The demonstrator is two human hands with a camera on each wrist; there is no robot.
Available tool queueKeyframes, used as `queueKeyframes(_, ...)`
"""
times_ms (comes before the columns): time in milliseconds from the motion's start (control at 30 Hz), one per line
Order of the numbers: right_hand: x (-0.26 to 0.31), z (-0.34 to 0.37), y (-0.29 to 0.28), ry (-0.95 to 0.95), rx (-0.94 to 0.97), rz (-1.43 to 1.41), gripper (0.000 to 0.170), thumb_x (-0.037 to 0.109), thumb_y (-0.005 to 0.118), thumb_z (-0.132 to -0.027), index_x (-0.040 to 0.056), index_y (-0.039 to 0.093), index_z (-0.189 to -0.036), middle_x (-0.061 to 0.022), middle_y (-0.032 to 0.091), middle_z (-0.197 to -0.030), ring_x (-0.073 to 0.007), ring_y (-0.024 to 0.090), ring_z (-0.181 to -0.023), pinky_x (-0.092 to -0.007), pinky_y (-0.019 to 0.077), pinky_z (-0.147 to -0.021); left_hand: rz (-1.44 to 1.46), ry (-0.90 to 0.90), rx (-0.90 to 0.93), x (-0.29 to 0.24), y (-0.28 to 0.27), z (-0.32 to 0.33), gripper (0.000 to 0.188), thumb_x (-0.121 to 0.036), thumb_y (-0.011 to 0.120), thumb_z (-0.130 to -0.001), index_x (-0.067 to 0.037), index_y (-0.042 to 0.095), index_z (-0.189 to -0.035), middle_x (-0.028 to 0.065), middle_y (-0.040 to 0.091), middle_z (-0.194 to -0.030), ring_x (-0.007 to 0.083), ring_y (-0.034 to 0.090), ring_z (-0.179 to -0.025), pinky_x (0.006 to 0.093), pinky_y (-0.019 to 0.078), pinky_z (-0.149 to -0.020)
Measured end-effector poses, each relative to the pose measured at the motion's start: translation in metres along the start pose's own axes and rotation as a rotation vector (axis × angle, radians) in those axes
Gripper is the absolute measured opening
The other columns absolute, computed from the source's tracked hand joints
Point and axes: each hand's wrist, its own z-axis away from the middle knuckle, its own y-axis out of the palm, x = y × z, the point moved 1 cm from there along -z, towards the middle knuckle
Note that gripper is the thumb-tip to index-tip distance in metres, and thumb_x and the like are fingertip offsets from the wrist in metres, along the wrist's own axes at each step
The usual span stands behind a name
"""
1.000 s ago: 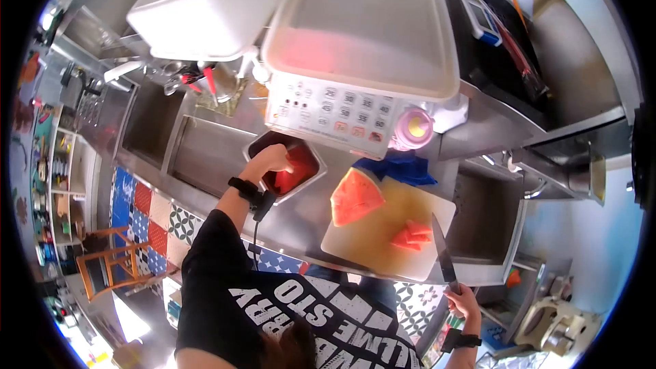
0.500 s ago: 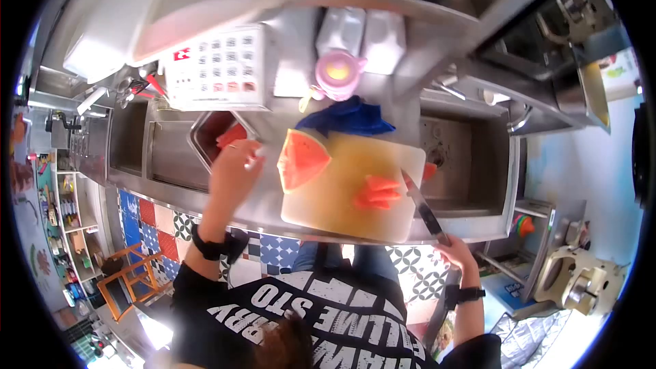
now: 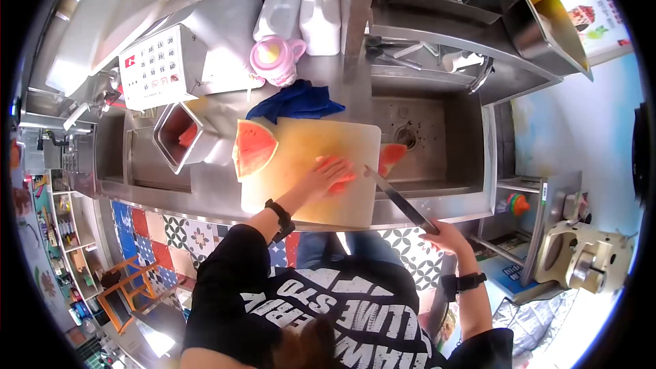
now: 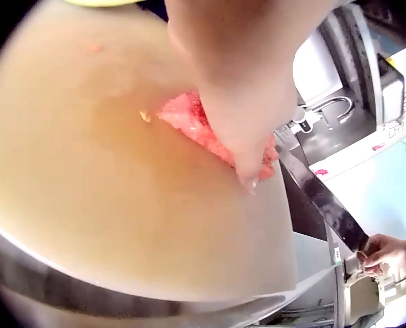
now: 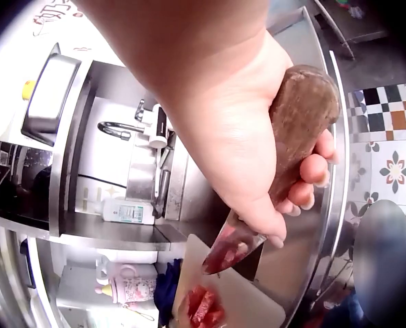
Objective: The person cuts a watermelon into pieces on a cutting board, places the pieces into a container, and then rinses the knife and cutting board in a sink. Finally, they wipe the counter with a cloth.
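On the cutting board (image 3: 287,198), my left hand (image 3: 326,176) grips several cut watermelon pieces (image 4: 189,119), fingers over their top and thumb at the near side. The far fingers are hidden in the left wrist view. My right hand (image 3: 447,238) holds a knife (image 3: 403,205) by its brown handle (image 5: 299,123), the blade pointing at the board's right edge. A large watermelon wedge (image 3: 254,149) with rind stands at the board's left edge. Another watermelon piece (image 3: 391,157) lies just past the right edge, beside the sink.
A metal container (image 3: 198,145) with red pieces inside stands left of the board. Behind the board lie a blue cloth (image 3: 295,100), a pink cup (image 3: 275,61) and two white jugs (image 3: 320,17). To the right is a sink (image 3: 427,184); a button panel (image 3: 156,68) stands at back left.
My left hand has come out of the metal container and moved right onto the watermelon pieces on the board. My right hand still holds the knife. The head view has shifted right.
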Motion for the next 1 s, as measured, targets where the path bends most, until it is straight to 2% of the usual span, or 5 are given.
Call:
queueKeyframes(300,-0.015,-0.002,0.001,0.0,0.0,-0.068,0.032,0.029,0.074,-0.084,0.0034,0.063,-0.1,-0.0033,0.06,-0.062,-0.0103,0.055,-0.049,-0.0263,0.0437,-0.045,0.098,-0.107,-0.049,0.016,-0.007,-0.008,0.064,-0.021,0.07,-0.079,-0.006,0.044,-0.135,0.0137,0.05,-0.134,0.0327,0.048,-0.123,0.0418,0.0416,-0.102)
queueKeyframes(500,0.002,-0.024,0.009,-0.038,0.0,-0.026,0.03,0.031,0.071,-0.086,0.0067,0.062,-0.102,-0.0025,0.058,-0.061,-0.0108,0.055,-0.049,-0.0273,0.0431,-0.045,0.288,-0.202,0.135,0.025,-0.032,-0.031,0.063,-0.021,0.072,-0.077,-0.007,0.045,-0.133,0.0138,0.053,-0.13,0.0321,0.052,-0.118,0.0404,0.0446,-0.098)
queueKeyframes(800,0.029,-0.075,0.065,-0.101,-0.015,-0.195,0.035,0.032,0.07,-0.085,0.0015,0.059,-0.099,-0.0095,0.062,-0.068,-0.016,0.061,-0.056,-0.0307,0.0494,-0.051,0.365,-0.284,0.123,0.025,-0.034,-0.03,0.058,-0.024,0.068,-0.084,-0.006,0.048,-0.134,0.0164,0.052,-0.129,0.0336,0.052,-0.116,0.0401,0.0443,-0.098)
queueKeyframes(867,0.034,-0.077,0.071,-0.091,-0.018,-0.241,0.034,0.031,0.07,-0.085,0.0013,0.06,-0.1,-0.0086,0.061,-0.067,-0.0153,0.06,-0.055,-0.0306,0.0488,-0.051,0.615,-0.392,0.089,0.046,-0.006,-0.021,0.054,-0.025,0.067,-0.085,-0.005,0.051,-0.131,0.017,0.056,-0.123,0.0318,0.055,-0.112,0.0386,0.0459,-0.095)
queueKeyframes(1000,0.041,-0.074,0.075,-0.07,-0.034,-0.283,0.032,0.028,0.069,-0.086,0.0013,0.06,-0.102,-0.006,0.06,-0.065,-0.0131,0.056,-0.052,-0.0292,0.0461,-0.049,0.374,-0.425,0.275,0.052,-0.042,-0.043,0.049,-0.025,0.068,-0.085,-0.003,0.057,-0.127,0.0179,0.063,-0.111,0.0265,0.061,-0.105,0.0344,0.048,-0.092)
